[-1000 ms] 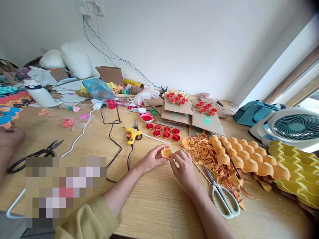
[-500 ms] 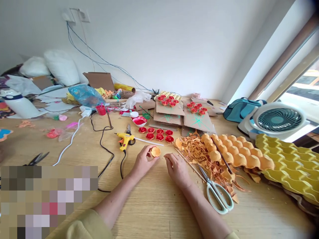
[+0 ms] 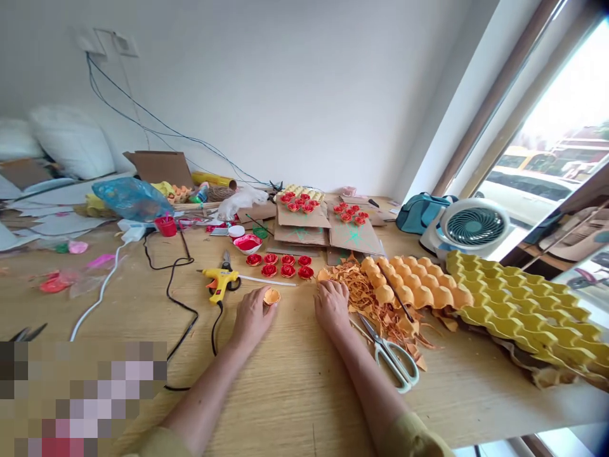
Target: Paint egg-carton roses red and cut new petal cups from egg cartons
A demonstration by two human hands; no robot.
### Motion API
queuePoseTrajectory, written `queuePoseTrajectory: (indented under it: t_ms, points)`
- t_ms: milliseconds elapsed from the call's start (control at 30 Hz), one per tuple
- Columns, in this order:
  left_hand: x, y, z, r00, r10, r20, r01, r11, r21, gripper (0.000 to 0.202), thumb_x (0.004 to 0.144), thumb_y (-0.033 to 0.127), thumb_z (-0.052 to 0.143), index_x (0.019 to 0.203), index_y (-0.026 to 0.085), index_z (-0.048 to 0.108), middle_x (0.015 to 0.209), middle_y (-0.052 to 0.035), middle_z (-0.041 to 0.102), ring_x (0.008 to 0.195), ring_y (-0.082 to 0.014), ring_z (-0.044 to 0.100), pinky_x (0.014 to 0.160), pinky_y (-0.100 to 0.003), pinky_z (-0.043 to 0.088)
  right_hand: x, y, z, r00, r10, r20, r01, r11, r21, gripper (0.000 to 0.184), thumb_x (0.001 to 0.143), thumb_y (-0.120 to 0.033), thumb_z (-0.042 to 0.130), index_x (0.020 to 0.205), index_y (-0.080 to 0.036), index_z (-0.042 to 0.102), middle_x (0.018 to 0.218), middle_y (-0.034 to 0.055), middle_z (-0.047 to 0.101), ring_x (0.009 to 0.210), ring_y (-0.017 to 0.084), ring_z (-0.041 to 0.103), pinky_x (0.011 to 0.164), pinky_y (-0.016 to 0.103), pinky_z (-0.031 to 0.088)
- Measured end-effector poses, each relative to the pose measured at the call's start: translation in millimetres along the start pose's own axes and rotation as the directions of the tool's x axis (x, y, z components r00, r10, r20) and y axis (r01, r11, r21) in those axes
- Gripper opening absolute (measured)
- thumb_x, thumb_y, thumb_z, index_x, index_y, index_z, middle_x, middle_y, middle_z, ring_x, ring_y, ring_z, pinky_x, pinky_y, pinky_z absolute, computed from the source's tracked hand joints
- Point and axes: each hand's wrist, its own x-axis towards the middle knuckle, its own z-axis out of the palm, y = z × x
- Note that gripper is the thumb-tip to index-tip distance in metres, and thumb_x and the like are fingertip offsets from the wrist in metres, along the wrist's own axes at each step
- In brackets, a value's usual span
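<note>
An orange egg-carton cup (image 3: 272, 296), shaped like a small open flower, is held at its side by the fingers of my left hand (image 3: 252, 320), just over the table. My right hand (image 3: 332, 306) is at the left edge of a heap of orange carton scraps (image 3: 354, 279). Its fingers are bent together and point down and away, and their tips are hidden, so I cannot make out what they hold. Beyond both hands, several red-painted carton roses (image 3: 287, 270) sit in two rows. A yellow glue gun (image 3: 219, 282) lies to the left of the cup.
Scissors (image 3: 392, 355) lie right of my right hand. An orange egg tray (image 3: 413, 279) and yellow trays (image 3: 518, 311) fill the right side. Behind stand a bowl of red paint (image 3: 247, 244) and cardboard sheets (image 3: 304, 233) bearing roses. A black cord (image 3: 183, 311) runs at left.
The view has turned to the right. My right hand has moved forward to the scrap heap and away from the left hand, which still holds the cup.
</note>
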Motion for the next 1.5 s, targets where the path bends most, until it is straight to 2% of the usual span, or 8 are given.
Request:
queuePoseTrajectory:
  t_ms: [300, 467, 633, 733, 1000, 1133, 1267, 1500]
  points:
    - [-1.0, 29.5, -20.2, 0.995, 0.045, -0.091, -0.077, 0.92, -0.384, 0.045, 0.096, 0.029, 0.058, 0.14, 0.02, 0.054, 0.131, -0.0146, 0.066, 0.117, -0.0275, 0.065, 0.103, -0.046, 0.053, -9.9, -27.1, -14.7, 0.975, -0.217, -0.054, 0.224, 0.954, 0.197, 0.034, 0.101, -0.018, 0.05, 0.131, -0.02, 0.065, 0.132, 0.0122, 0.069, 0.123, 0.024, 0.061, 0.114, 0.045, 0.039]
    - [-8.1, 45.8, -26.1, 0.97, -0.07, 0.232, 0.233, 0.53, -0.815, 0.05, 0.099, 0.047, 0.057, 0.143, 0.022, 0.055, 0.144, -0.0131, 0.061, 0.13, -0.0262, 0.061, 0.107, -0.039, 0.052, -25.2, -54.9, -22.4, 0.908, -0.415, -0.056, 0.403, 0.827, 0.392, 0.039, 0.102, -0.016, 0.048, 0.137, -0.026, 0.062, 0.131, 0.0101, 0.07, 0.121, 0.022, 0.064, 0.107, 0.042, 0.048]
    - [-8.7, 45.5, -21.5, 0.886, -0.058, 0.459, 0.463, 0.084, -0.882, 0.057, 0.087, 0.048, 0.077, 0.136, 0.023, 0.061, 0.129, -0.0109, 0.072, 0.124, -0.0268, 0.066, 0.103, -0.038, 0.054, -27.1, -60.1, -27.5, 0.885, -0.452, -0.113, 0.444, 0.746, 0.496, 0.044, 0.102, -0.013, 0.048, 0.142, -0.027, 0.059, 0.129, 0.0102, 0.07, 0.117, 0.023, 0.063, 0.102, 0.043, 0.05]
    - [-6.9, 44.5, -19.3, 0.873, -0.063, 0.484, 0.484, -0.017, -0.875, 0.055, 0.081, 0.04, 0.084, 0.129, 0.023, 0.066, 0.122, -0.0096, 0.075, 0.118, -0.0243, 0.069, 0.098, -0.034, 0.055, -26.2, -58.2, -29.9, 0.888, -0.446, -0.116, 0.442, 0.755, 0.484, 0.043, 0.101, -0.011, 0.048, 0.139, -0.028, 0.06, 0.128, 0.0091, 0.07, 0.116, 0.022, 0.062, 0.103, 0.042, 0.048]
    - [-4.3, 49.0, -25.5, 0.847, -0.125, 0.517, 0.505, -0.118, -0.855, 0.04, 0.083, 0.037, 0.078, 0.117, 0.018, 0.071, 0.118, -0.011, 0.077, 0.091, -0.0174, 0.073, 0.078, -0.026, 0.058, -24.4, -52.6, -26.5, 0.975, -0.083, -0.205, 0.185, 0.812, 0.554, 0.026, 0.1, -0.023, 0.054, 0.125, -0.022, 0.057, 0.118, 0.0127, 0.065, 0.101, 0.023, 0.066, 0.093, 0.042, 0.054]
    - [-4.9, 55.4, -32.5, 0.845, -0.073, 0.53, 0.513, -0.168, -0.842, 0.043, 0.083, 0.038, 0.074, 0.121, 0.016, 0.07, 0.115, -0.013, 0.077, 0.083, -0.0177, 0.072, 0.068, -0.026, 0.059, -21.4, -53.4, -23.4, 0.983, 0.016, 0.181, -0.158, 0.563, 0.811, 0.046, 0.1, -0.046, 0.055, 0.14, -0.024, 0.046, 0.122, 0.0122, 0.065, 0.072, 0.016, 0.067, 0.07, 0.034, 0.058]
    - [-3.4, 56.9, -37.3, 0.856, -0.086, 0.51, 0.507, -0.055, -0.86, 0.049, 0.084, 0.042, 0.071, 0.124, 0.015, 0.067, 0.112, -0.0126, 0.077, 0.073, -0.0168, 0.071, 0.051, -0.022, 0.054, -19.6, -57.7, -22.1, 0.826, -0.172, 0.536, -0.471, 0.311, 0.825, 0.052, 0.099, -0.068, 0.045, 0.113, -0.022, 0.064, 0.081, 0.0028, 0.068, 0.062, 0.016, 0.066, 0.064, 0.031, 0.057]
    - [3.6, 48.8, -39.7, 0.888, -0.26, 0.38, 0.423, 0.135, -0.896, 0.057, 0.079, 0.044, 0.071, 0.128, 0.016, 0.062, 0.121, -0.0121, 0.074, 0.093, -0.0229, 0.074, 0.049, -0.02, 0.051, -9.9, -42.8, -30.5, 0.884, -0.049, 0.465, -0.423, 0.34, 0.84, 0.056, 0.085, -0.075, 0.063, 0.074, -0.02, 0.059, 0.051, -0.0101, 0.035, 0.044, 0.007, 0.028, 0.043, 0.02, 0.023]
